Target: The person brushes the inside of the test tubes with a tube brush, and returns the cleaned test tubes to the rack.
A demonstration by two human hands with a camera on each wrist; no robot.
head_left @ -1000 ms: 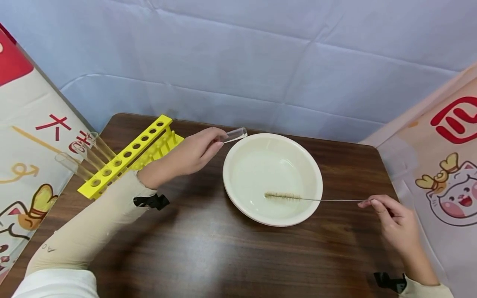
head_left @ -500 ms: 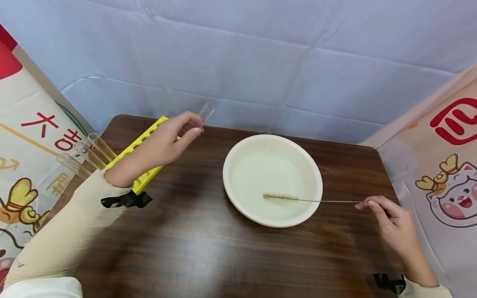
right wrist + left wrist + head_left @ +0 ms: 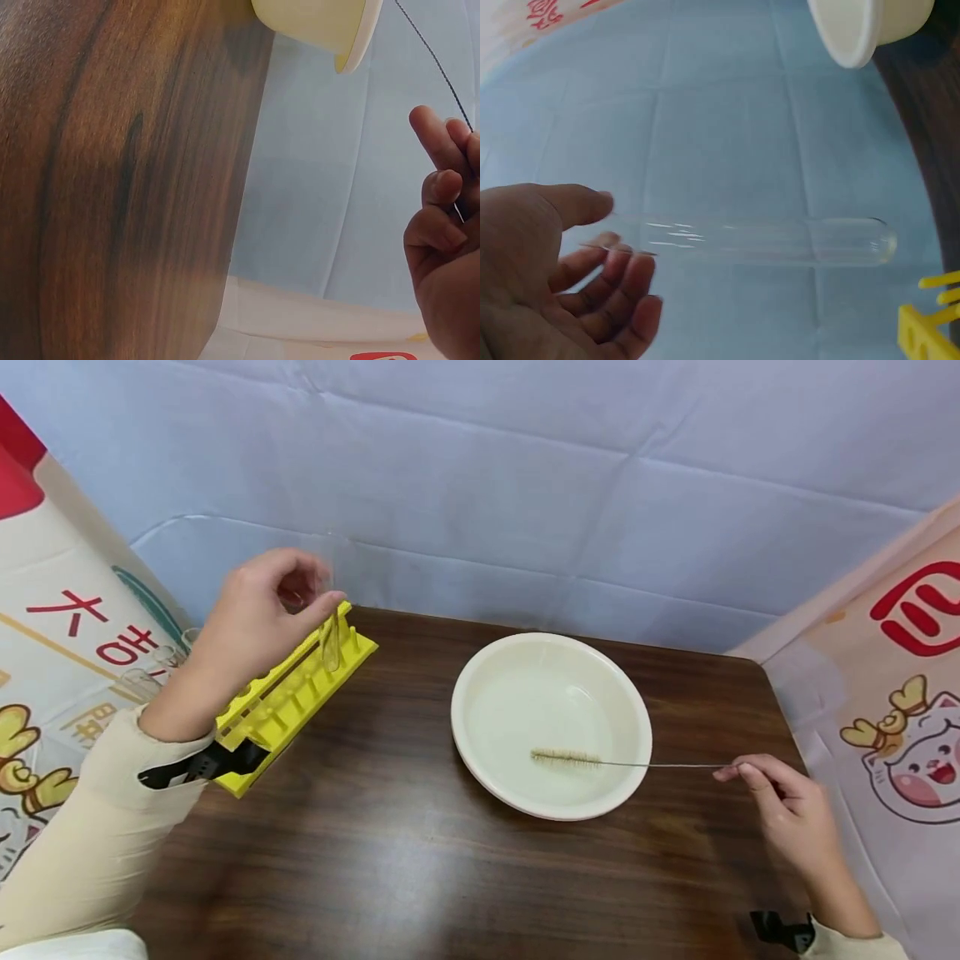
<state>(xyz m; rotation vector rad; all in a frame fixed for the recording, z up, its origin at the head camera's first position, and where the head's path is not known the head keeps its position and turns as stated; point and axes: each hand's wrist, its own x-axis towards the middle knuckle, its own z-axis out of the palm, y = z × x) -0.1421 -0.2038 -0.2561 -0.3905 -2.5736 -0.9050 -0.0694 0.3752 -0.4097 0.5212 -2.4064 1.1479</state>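
Note:
My left hand (image 3: 262, 610) pinches a clear glass test tube (image 3: 780, 241) near one end, between thumb and fingers. In the head view the tube stands nearly upright by the far end of the yellow test tube rack (image 3: 292, 702). Its rounded end shows apart from the rack's yellow pegs in the left wrist view. My right hand (image 3: 787, 810) pinches the thin wire handle of a test tube brush (image 3: 566, 757). The brush's bristles lie over the inside of the cream basin (image 3: 465, 752). My left hand and forearm hide part of the rack.
Several other test tubes (image 3: 138, 683) lean from the rack's near left end, partly behind my left wrist. The brown wooden table (image 3: 420, 877) ends at a pale blue cloth (image 3: 487, 485) behind. Printed cloths stand at both sides.
My left hand has moved left from beside the basin to the rack, and the test tube has turned from slanting to nearly upright. My right hand and the brush have barely moved.

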